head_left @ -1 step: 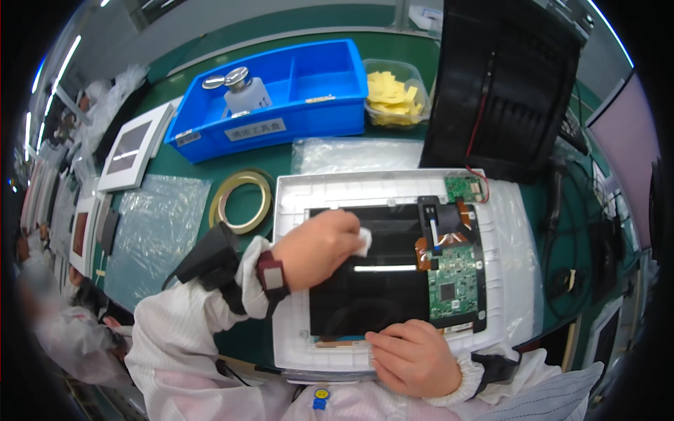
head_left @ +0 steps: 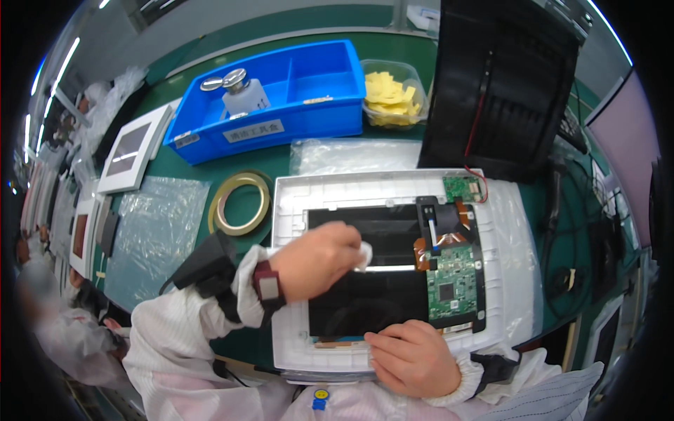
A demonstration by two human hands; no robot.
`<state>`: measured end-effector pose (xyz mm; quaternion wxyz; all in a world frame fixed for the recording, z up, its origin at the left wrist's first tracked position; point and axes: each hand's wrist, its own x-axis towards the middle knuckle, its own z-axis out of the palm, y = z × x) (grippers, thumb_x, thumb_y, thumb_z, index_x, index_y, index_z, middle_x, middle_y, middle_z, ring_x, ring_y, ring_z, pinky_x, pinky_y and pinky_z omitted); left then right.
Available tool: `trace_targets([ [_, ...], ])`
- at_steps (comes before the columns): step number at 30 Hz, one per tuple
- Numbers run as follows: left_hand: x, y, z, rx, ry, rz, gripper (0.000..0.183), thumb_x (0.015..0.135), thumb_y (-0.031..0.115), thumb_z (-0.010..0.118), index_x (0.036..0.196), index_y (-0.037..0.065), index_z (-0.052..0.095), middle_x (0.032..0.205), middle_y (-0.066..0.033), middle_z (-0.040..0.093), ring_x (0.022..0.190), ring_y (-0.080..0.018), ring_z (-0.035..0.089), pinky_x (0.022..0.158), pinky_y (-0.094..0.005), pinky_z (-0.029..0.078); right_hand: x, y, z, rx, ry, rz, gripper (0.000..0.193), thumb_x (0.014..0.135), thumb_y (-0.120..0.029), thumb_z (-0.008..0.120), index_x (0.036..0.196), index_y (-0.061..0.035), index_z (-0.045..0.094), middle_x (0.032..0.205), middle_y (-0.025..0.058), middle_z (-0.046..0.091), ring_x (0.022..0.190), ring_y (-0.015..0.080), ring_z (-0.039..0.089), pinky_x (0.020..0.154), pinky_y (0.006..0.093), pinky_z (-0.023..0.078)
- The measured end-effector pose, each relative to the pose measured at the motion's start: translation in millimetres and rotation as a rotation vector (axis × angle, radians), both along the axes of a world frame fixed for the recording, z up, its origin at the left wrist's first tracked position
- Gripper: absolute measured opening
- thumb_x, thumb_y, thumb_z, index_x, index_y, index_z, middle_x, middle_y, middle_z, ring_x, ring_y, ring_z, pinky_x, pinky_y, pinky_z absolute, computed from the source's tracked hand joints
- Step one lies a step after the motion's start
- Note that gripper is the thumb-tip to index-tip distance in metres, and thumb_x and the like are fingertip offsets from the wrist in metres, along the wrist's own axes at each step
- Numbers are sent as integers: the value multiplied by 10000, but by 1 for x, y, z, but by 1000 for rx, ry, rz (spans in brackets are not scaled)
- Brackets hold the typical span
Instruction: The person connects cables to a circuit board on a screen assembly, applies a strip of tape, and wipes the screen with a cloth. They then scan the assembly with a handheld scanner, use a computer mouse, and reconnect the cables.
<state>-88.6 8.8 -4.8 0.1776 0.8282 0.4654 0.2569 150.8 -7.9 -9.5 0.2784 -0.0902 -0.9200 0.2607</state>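
Note:
My left hand point(head_left: 319, 259) is closed on a small white wipe point(head_left: 364, 257), pressed to the dark display panel point(head_left: 368, 302). The panel lies inside a white plastic housing point(head_left: 288, 333), whose open back faces up. Green circuit boards point(head_left: 451, 281) with orange flex strips sit on the right part of the panel. My right hand point(head_left: 414, 359) rests over the housing's near edge, fingers lying flat and reaching the panel's lower rim. It holds nothing that I can see; its palm side is hidden.
Behind the housing stand a blue divided bin point(head_left: 302, 116) with a pump bottle point(head_left: 246, 97), a clear tub of yellow slips point(head_left: 390, 98) and a tall black case point(head_left: 498, 91). A tape roll point(head_left: 239, 203) and clear plastic bag point(head_left: 154, 231) lie left. A thin red wire point(head_left: 479, 126) runs from case to housing.
My left hand has slid a little toward me across the panel with the wipe. The right hand stays where it was.

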Motion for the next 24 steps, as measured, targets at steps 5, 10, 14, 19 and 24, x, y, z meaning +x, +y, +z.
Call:
trace_targets([
  [5, 25, -48, 8, -269, -18, -379, 180, 737, 44, 573, 896, -11, 638, 960, -114, 572, 936, -260, 564, 781, -312, 493, 3, -3, -3, 5, 6, -15, 168, 611, -90, 661, 741, -6, 595, 939, 101, 634, 816, 203, 586, 644, 308, 454],
  [10, 22, -30, 8, -173, 18, -238, 179, 732, 40, 581, 897, 1, 640, 950, -107, 568, 922, -260, 565, 749, -323, 496, 2, -3, -1, 10, 29, -15, 172, 614, -91, 659, 748, -5, 594, 936, 102, 630, 824, 206, 582, 650, 310, 456],
  [14, -1, 15, 0, 22, 11, 50, 141, 727, 25, 623, 864, 13, 654, 874, -134, 575, 833, -308, 575, 736, -345, 483, 2, -4, -1, 6, 19, -22, 168, 621, -90, 657, 749, -2, 593, 935, 105, 629, 835, 208, 580, 664, 315, 461],
  [19, -19, 44, -1, 52, 77, 218, 72, 767, 22, 612, 823, 12, 657, 844, -140, 582, 816, -316, 572, 716, -370, 476, 3, -5, -3, -1, 24, -35, 162, 629, -94, 653, 745, -2, 589, 929, 104, 628, 833, 210, 579, 666, 313, 462],
  [24, 1, -7, 10, -75, 67, -123, 161, 725, 1, 633, 885, 15, 640, 934, -136, 573, 896, -296, 567, 771, -353, 478, 6, -3, -5, 17, 24, -63, 135, 678, -110, 680, 756, -13, 629, 900, 87, 651, 777, 196, 604, 602, 309, 458],
])
